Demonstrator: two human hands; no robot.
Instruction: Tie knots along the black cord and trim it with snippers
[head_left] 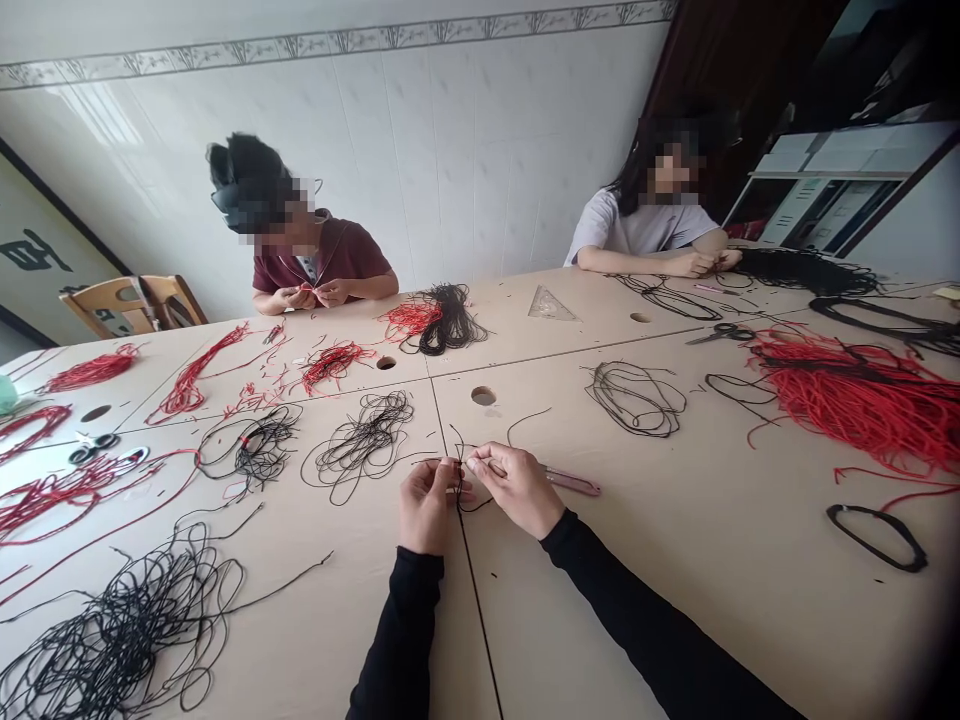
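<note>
Both hands meet over a seam near the middle of the table. My left hand (427, 503) pinches a thin black cord (460, 496) between thumb and fingers. My right hand (517, 487), just beside it, is closed on the same cord, whose loose ends curl above and below the fingertips. The knot or crossing between the fingers is too small to make out. A pink tool (576, 481) lies on the table right of my right hand, partly hidden behind it. Left of my left hand is a loose tangle of black cord (365, 440).
A large black cord pile (127, 630) lies front left, red cords (847, 400) at right, with scissors (724, 333) nearby. A black ring (877, 537) is at far right. Across the table (675, 600) sit two people (330, 260), (645, 220) handling cords.
</note>
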